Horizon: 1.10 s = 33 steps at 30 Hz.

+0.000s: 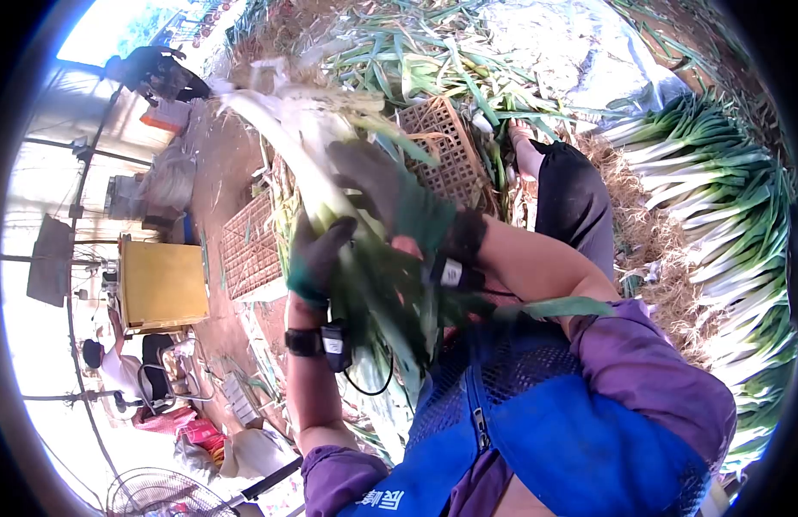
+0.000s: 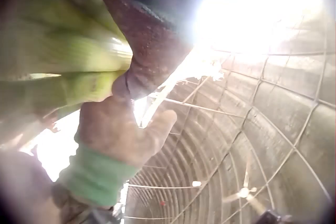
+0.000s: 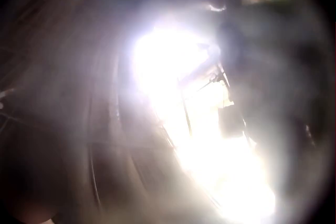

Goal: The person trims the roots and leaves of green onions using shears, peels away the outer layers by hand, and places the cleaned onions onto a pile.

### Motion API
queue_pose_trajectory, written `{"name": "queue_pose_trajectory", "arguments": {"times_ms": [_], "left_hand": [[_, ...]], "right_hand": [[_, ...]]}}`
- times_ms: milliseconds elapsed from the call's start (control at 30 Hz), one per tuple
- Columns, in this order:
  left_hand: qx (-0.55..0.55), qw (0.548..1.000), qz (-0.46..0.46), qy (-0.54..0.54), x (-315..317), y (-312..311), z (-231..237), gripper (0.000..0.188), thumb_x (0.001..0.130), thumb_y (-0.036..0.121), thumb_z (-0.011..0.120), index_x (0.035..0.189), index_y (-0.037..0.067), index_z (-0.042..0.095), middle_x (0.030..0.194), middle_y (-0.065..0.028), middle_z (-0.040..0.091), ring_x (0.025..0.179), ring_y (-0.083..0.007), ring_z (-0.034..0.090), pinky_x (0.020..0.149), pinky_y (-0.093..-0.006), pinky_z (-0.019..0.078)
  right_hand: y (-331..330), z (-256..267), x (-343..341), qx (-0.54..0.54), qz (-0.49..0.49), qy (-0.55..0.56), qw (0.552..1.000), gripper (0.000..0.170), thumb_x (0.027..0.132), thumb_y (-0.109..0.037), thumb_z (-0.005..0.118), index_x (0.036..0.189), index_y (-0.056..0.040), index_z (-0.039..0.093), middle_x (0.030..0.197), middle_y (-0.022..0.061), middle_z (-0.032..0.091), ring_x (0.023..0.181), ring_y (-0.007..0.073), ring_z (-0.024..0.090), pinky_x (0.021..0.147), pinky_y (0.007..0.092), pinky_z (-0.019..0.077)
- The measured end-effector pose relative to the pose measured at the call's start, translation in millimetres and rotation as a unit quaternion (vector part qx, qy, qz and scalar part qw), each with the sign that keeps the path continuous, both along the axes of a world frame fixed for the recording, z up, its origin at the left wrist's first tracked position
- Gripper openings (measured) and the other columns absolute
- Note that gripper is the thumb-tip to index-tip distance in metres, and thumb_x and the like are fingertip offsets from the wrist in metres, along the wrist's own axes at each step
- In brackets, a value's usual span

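My gloved left hand (image 1: 317, 258) grips a bundle of leeks (image 1: 300, 172) low on the pale stalks, its thumb across them. White root ends point up and left in the head view; green leaves hang over my lap. My right hand (image 1: 377, 185), gloved and motion-blurred, is against the upper right side of the bundle, its finger shape unclear. Close up in the left wrist view, the left hand (image 2: 152, 40) is wrapped against green stalks (image 2: 68, 50), with the right hand (image 2: 123, 132) just below, thumb extended. The right wrist view is glare and blur.
Trimmed leeks (image 1: 726, 233) lie in a long row at the right. A woven crate (image 1: 446, 142) stands beyond my hands, another (image 1: 251, 246) to their left. Loose leaves (image 1: 416, 65) cover the ground ahead. Far left are a yellow box (image 1: 164, 284), a seated person and a fan.
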<state>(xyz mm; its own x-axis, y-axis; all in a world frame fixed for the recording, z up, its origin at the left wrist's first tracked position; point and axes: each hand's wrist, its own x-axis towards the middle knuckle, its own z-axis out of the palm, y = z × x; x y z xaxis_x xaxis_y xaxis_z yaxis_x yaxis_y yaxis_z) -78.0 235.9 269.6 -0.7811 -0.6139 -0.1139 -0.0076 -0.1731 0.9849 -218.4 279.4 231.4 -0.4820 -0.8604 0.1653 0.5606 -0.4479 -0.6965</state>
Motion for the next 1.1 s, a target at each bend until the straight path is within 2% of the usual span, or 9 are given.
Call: {"name": "queue_pose_trajectory", "arguments": {"times_ms": [67,133,367,567,733,800,933,1000,1100], "left_hand": [[-0.045,0.999,0.020,-0.018,-3,-2,-34,0.048,0.086,0.010,0.068,0.129,0.000,0.053,0.109,-0.0085,0.065,0.096,-0.0183,0.064,0.089,-0.0316,0.0509],[-0.046,0.995,-0.050,-0.072,-11,-7,-42,0.061,0.083,0.007,0.072,0.137,0.003,0.045,0.117,-0.0084,0.063,0.103,-0.0180,0.063,0.090,-0.0319,0.0511],[-0.144,0.989,-0.022,-0.033,-41,-5,-7,0.042,0.080,0.002,0.070,0.119,0.001,0.056,0.097,-0.0066,0.067,0.081,-0.0154,0.066,0.067,-0.0264,0.0526],[-0.216,0.969,0.003,-0.118,-11,3,20,0.029,0.081,0.017,0.067,0.101,-0.004,0.067,0.081,-0.0083,0.068,0.075,-0.0160,0.064,0.068,-0.0284,0.0504],[-0.271,0.957,-0.056,-0.086,-5,-7,12,0.030,0.079,0.014,0.066,0.103,-0.004,0.065,0.081,-0.0071,0.068,0.069,-0.0147,0.061,0.066,-0.0282,0.0487],[-0.221,0.966,-0.006,-0.133,-8,-3,16,0.031,0.078,0.011,0.068,0.106,-0.002,0.062,0.080,-0.0041,0.065,0.069,-0.0133,0.059,0.065,-0.0279,0.0481],[-0.169,0.976,-0.008,-0.134,2,-1,14,0.041,0.075,0.007,0.070,0.114,0.000,0.059,0.081,-0.0006,0.061,0.069,-0.0117,0.057,0.063,-0.0265,0.0469],[-0.159,0.978,-0.003,-0.136,-5,13,23,0.044,0.075,0.006,0.070,0.117,0.000,0.058,0.083,-0.0010,0.062,0.069,-0.0115,0.057,0.063,-0.0261,0.0464],[-0.165,0.977,-0.057,-0.120,-23,27,29,0.051,0.073,0.002,0.071,0.121,0.001,0.057,0.079,-0.0005,0.060,0.065,-0.0121,0.056,0.061,-0.0264,0.0455]], "right_hand": [[-26,-35,-17,-0.035,0.247,-0.140,0.958,0.050,0.098,-0.045,0.056,0.118,-0.0004,0.063,0.104,0.0061,0.066,0.090,0.0145,0.058,0.082,0.0327,0.0483],[-7,-15,-12,0.028,0.050,0.041,0.998,0.050,0.101,-0.044,0.051,0.127,-0.0017,0.055,0.113,0.0062,0.062,0.099,0.0116,0.059,0.086,0.0274,0.0493],[18,18,-43,0.025,0.075,0.263,0.962,0.042,0.100,-0.042,0.055,0.114,-0.0029,0.060,0.098,0.0023,0.057,0.085,0.0111,0.052,0.079,0.0275,0.0471],[-1,49,-128,-0.161,-0.220,0.639,0.719,0.045,0.096,-0.014,0.057,0.137,0.0026,0.048,0.120,0.0137,0.059,0.096,0.0258,0.060,0.087,0.0338,0.0506],[13,69,-161,0.044,0.049,0.501,0.863,0.062,0.092,-0.057,0.058,0.131,-0.0087,0.061,0.125,0.0114,0.064,0.113,0.0215,0.059,0.094,0.0338,0.0487],[48,68,-182,0.051,0.161,0.490,0.855,0.046,0.095,-0.028,0.062,0.133,-0.0029,0.057,0.125,0.0142,0.064,0.110,0.0211,0.064,0.096,0.0313,0.0525],[49,56,-205,-0.018,-0.040,0.414,0.909,0.072,0.087,-0.038,0.073,0.142,-0.0018,0.044,0.131,0.0187,0.060,0.116,0.0249,0.061,0.104,0.0344,0.0475],[47,62,-181,0.113,-0.199,0.595,0.770,0.120,0.071,-0.057,0.081,0.149,0.0071,0.017,0.146,0.0348,0.035,0.131,0.0367,0.048,0.109,0.0398,0.0407],[4,28,-143,0.173,0.027,0.561,0.809,0.116,0.075,-0.053,0.079,0.150,0.0080,0.015,0.139,0.0346,0.045,0.129,0.0337,0.050,0.111,0.0407,0.0388]]}}
